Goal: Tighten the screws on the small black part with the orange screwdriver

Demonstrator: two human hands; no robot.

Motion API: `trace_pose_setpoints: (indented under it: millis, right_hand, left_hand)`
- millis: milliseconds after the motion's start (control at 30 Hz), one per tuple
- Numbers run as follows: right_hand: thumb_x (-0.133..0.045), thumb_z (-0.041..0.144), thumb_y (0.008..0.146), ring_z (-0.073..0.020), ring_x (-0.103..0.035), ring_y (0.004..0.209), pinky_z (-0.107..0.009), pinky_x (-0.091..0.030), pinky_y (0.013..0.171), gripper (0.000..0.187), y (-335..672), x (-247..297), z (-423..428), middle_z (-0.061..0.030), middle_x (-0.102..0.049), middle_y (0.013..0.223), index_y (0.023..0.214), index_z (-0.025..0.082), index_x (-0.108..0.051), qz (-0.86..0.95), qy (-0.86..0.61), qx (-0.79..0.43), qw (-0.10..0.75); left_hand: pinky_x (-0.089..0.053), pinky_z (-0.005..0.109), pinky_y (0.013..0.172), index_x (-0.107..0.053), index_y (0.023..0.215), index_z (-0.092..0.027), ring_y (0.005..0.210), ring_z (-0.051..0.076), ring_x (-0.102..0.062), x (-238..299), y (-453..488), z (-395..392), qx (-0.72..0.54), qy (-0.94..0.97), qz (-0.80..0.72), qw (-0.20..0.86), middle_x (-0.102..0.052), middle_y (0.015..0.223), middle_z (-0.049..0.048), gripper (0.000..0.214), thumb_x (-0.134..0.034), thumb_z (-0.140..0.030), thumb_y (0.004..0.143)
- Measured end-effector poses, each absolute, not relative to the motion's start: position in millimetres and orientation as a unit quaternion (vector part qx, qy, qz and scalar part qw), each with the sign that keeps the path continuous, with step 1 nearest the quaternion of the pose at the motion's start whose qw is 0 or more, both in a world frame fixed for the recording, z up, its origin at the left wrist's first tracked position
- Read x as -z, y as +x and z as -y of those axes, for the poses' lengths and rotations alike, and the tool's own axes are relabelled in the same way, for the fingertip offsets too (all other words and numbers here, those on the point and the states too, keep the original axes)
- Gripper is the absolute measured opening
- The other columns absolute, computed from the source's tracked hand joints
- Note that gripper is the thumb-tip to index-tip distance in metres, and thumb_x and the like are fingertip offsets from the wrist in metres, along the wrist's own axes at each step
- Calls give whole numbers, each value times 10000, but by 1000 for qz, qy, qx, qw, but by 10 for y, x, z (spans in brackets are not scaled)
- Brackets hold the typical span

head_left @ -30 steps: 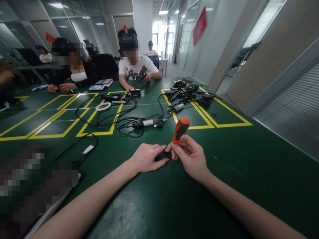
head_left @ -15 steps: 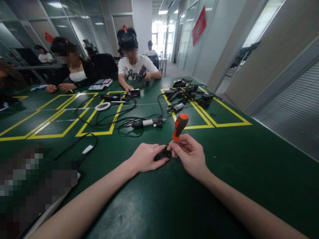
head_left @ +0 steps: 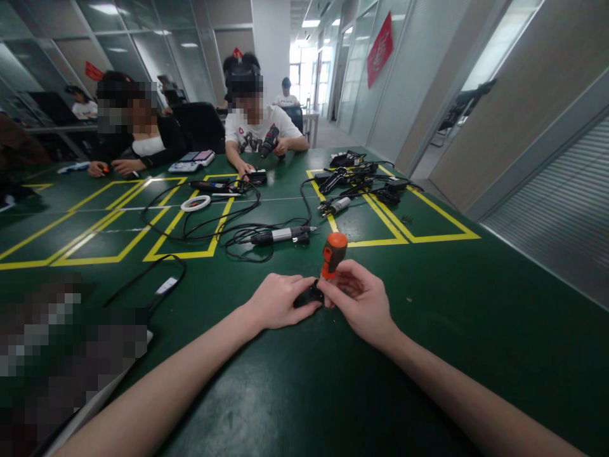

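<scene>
My left hand [head_left: 284, 301] rests on the green table with thumb and fingers closed on a small black part [head_left: 311, 293], mostly covered by the fingers. Beside it, my right hand [head_left: 362, 297] pinches a screwdriver [head_left: 334, 252] with an orange and grey handle just below that handle. The screwdriver stands nearly upright, handle up. Its tip is hidden by my fingers and the black part, so I cannot tell whether the two touch.
Ahead lies a corded silver-and-black power tool [head_left: 281, 235] with coiled cable. A white tape ring [head_left: 195, 203] lies farther left. Black tools and cables [head_left: 352, 178] cluster at the back right. Across the table a person [head_left: 259, 127] holds a drill; another person [head_left: 143, 139] sits left.
The screwdriver has moved left and lower, and its handle has come from a rightward lean to closer to upright. My right fingers shifted left with it; my left hand stayed in place.
</scene>
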State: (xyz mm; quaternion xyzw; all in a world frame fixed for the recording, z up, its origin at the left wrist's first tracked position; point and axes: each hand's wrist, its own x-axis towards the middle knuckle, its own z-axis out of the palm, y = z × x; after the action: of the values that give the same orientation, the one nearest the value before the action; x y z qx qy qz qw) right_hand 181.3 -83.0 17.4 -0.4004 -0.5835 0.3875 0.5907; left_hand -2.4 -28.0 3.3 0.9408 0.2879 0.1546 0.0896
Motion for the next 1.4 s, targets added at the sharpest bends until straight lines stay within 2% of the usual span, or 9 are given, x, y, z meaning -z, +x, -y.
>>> trace_pose_setpoints:
  millis: [167,300,433,567,733,933,1133,1300,1400]
  right_hand:
    - [-770,260,857,-102,-622,539,-237,-561,509,83,1804,-200,820,-12,-680,778,826,196,-728,596,-364,-381,606]
    - [-689,263,920,-99,-626,540,-237,-556,503,122,1804,-196,813,-18,-669,802,828,195,-733,599,-352,-380,611]
    - [-796,314,833,-122,-633,516,-258,-574,510,159,1820,-150,800,5,-693,704,901,207,-701,560,-380,-407,613]
    - [-840,328,798,-122,-621,501,-256,-572,505,202,1824,-165,797,19,-659,639,829,204,-684,560,-396,-395,611]
    - [-742,394,889,-96,-596,522,-250,-544,463,231,1823,-240,806,-39,-667,844,769,196,-744,592,-397,-338,615]
    - [-788,384,842,-122,-618,544,-243,-555,459,202,1820,-200,807,-15,-677,738,897,195,-745,572,-399,-364,617]
    - [-791,303,835,-132,-649,573,-255,-576,510,129,1829,-192,815,-28,-717,734,862,191,-733,589,-401,-344,612]
    - [-689,404,928,-132,-644,528,-274,-584,495,239,1859,-204,805,-28,-695,685,905,173,-744,602,-392,-364,593]
    - [-721,445,900,-133,-647,523,-270,-587,493,269,1851,-188,790,-15,-692,671,949,180,-723,586,-393,-382,597]
  left_hand:
    - [-454,252,612,-662,1074,-194,748,178,-708,-38,-22,278,-155,942,-285,89,-756,915,36,231,-587,-388,973]
    - [-443,243,606,-668,1098,-203,732,169,-702,-39,-22,282,-150,942,-288,89,-748,875,22,234,-589,-385,973]
    - [-424,248,586,-673,1131,-209,695,165,-691,-31,-22,287,-156,940,-289,91,-738,846,11,253,-602,-390,969]
    - [-427,248,589,-676,1107,-210,704,168,-694,-38,-24,290,-152,941,-290,87,-727,816,10,249,-599,-403,970]
    - [-438,245,593,-670,1079,-199,702,168,-694,-54,-25,290,-150,942,-289,84,-717,808,12,254,-596,-419,974]
    - [-437,241,583,-665,1159,-207,679,160,-685,-36,-27,277,-155,941,-290,84,-713,802,10,304,-586,-438,978]
    - [-430,246,579,-654,1210,-195,669,166,-684,-28,-34,272,-157,942,-286,77,-717,799,15,339,-587,-434,979]
    - [-436,238,595,-655,1213,-200,661,150,-675,-34,-35,272,-157,941,-288,83,-731,838,19,340,-580,-434,977]
    - [-434,240,591,-663,1190,-207,655,151,-672,-37,-33,268,-154,941,-288,87,-721,812,11,326,-583,-437,974]
